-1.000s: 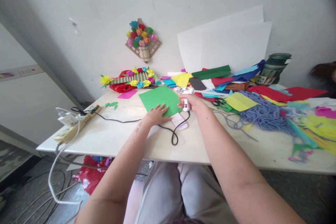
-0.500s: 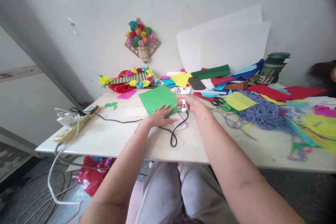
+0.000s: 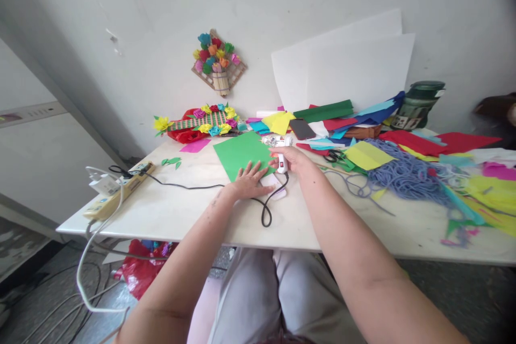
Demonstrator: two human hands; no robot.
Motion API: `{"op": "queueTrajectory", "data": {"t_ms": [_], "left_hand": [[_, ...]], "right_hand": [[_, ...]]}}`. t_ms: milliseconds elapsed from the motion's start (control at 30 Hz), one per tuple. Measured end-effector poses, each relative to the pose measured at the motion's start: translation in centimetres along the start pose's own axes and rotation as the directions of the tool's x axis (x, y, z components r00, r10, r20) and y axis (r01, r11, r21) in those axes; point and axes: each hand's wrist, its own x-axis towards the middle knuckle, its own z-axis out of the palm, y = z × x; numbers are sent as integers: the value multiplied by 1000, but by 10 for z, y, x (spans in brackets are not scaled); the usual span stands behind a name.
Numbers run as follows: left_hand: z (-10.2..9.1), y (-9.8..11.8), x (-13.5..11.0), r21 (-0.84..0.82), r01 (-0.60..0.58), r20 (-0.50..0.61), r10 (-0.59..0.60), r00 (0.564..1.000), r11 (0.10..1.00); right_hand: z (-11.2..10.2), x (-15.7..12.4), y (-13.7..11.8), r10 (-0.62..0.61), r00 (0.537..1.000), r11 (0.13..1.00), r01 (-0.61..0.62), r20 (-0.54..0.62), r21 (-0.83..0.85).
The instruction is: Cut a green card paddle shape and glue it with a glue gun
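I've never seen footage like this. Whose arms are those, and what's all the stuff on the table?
No machine here: the picture comes from a camera worn on a person's head, looking down at their own bare arms. The left hand lies flat on a green paper sheet. The right hand is closed around a white glue gun, whose black cord runs left to a power strip. The white table also holds coloured paper, scissors, a heap of blue yarn and a paper-flower craft.
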Motion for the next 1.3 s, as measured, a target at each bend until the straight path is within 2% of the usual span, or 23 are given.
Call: {"op": "queueTrajectory", "data": {"t_ms": [133,200,333,400,500,567,633,700,767,833,900,1000,1067,1133,1200,1233,1300], "left_hand": [[3,-1,1,33,-39,-167,44,985,999],[4,-2,1,41,-31,-202,39,979,999],[3,-3,1,39,-1,-73,4,997,999],[0,-4,1,41,-14,-58,16,998,999],[-7,-6,-2,-3,-26,-147,25,989,1000],[-14,-7,-4,-73,37,-238,-53,970,997],[-22,-6,-8,-112,116,-337,-147,930,987],[-27,-4,-11,-98,168,-424,-194,885,981],[-29,-1,-14,-36,161,-469,-159,869,986],[-29,4,-16,25,132,-477,-104,873,991],[-28,8,-14,13,135,-471,-113,875,991],[-25,12,-7,-177,143,-462,-210,861,974],[-23,16,0,-374,60,-437,-233,869,926],[-20,20,8,-589,-65,-361,-190,913,805],[-16,25,15,-748,-111,-272,-150,951,654],[-14,28,17,-784,-109,-255,-157,954,611],[-11,33,20,-776,-87,-279,-216,936,625]], "right_hand": [[0,0,-1,-10,1000,1000,10,15,-4],[0,-1,-1,-11,1000,1000,11,10,5],[-1,-2,-3,-5,1000,1000,5,-12,20],[-2,-2,-3,-7,1000,1000,7,-21,19],[-3,0,-3,-15,999,1000,15,-29,23],[-4,4,-2,-33,999,999,34,-29,28],[-6,8,0,-72,997,996,73,-29,42],[-7,12,1,-110,993,992,112,-32,63],[-7,13,1,-132,990,987,135,-40,82],[-6,11,0,-130,991,988,133,-44,84],[-5,8,-1,-145,988,984,150,-55,97],[-3,6,-2,-244,967,955,254,-77,155],[1,6,-2,-300,951,933,308,-68,186],[5,6,-1,-301,952,933,305,-52,191],[11,5,0,-286,957,938,290,-49,190],[15,5,1,-284,958,939,288,-48,190],[21,5,4,-286,957,941,288,-37,176]]}}
